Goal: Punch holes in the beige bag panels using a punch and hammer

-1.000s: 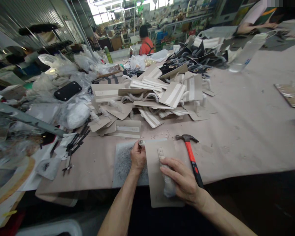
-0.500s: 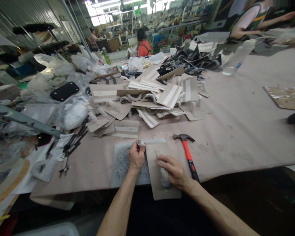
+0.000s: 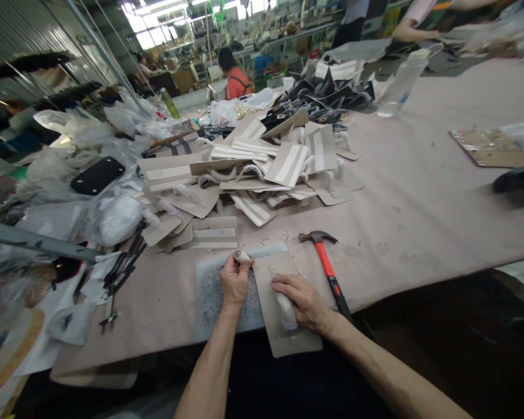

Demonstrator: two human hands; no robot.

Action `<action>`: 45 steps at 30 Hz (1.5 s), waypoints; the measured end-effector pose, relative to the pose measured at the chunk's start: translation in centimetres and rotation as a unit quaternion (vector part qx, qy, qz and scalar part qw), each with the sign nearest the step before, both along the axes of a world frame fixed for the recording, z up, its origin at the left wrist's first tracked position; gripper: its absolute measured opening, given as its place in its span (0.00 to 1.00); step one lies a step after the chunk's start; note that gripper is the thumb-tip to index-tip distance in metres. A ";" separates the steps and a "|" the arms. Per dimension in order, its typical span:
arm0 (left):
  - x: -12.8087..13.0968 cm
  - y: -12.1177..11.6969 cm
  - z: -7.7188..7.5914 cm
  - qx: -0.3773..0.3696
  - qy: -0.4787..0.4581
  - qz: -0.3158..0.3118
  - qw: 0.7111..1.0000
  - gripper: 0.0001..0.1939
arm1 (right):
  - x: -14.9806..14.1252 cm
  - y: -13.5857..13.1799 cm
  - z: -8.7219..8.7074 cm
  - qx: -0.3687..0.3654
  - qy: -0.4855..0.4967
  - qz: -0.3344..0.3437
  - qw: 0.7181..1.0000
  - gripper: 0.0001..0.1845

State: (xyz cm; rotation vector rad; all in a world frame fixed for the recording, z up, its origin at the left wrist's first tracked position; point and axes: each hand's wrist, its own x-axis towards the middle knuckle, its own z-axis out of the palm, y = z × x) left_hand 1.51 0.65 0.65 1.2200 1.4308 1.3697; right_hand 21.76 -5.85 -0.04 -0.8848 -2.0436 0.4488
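Note:
My left hand (image 3: 234,285) is closed around a short whitish cylinder (image 3: 241,256), its round end facing up. Under that wrist lies a pale grey slab (image 3: 207,299) with a dark-speckled, worn surface. Beside it a beige panel (image 3: 266,308) rests partly on the slab and reaches over the table's front edge. A plastic-wrapped handle (image 3: 286,311) is fixed along the panel. My right hand (image 3: 303,299) grips this handle near its upper end, fingertips by a small rectangular tab (image 3: 273,270). A claw hammer (image 3: 325,262) with a red and black grip lies just right of the panel.
Beyond the hands, similar beige panels (image 3: 288,163) are heaped, with dark pieces (image 3: 314,96) behind. A water bottle (image 3: 404,84) stands at the back right. Plastic bags (image 3: 117,221) and a metal bar (image 3: 39,240) crowd the left. Other people work farther off.
The view has shifted, so the table and heap sit farther left and slightly higher. Both hands keep nearly the same hold and place beside the panel.

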 end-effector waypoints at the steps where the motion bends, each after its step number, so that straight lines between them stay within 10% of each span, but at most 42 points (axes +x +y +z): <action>1: 0.0 0.0 0.0 0.000 0.005 -0.001 1.000 0.19 | 0.0 0.0 0.0 -0.002 -0.002 0.001 1.000 0.22; 45: -0.3 -0.3 -0.1 -0.003 0.013 -0.025 1.000 0.18 | 0.0 0.1 0.1 -0.012 0.000 -0.002 1.000 0.23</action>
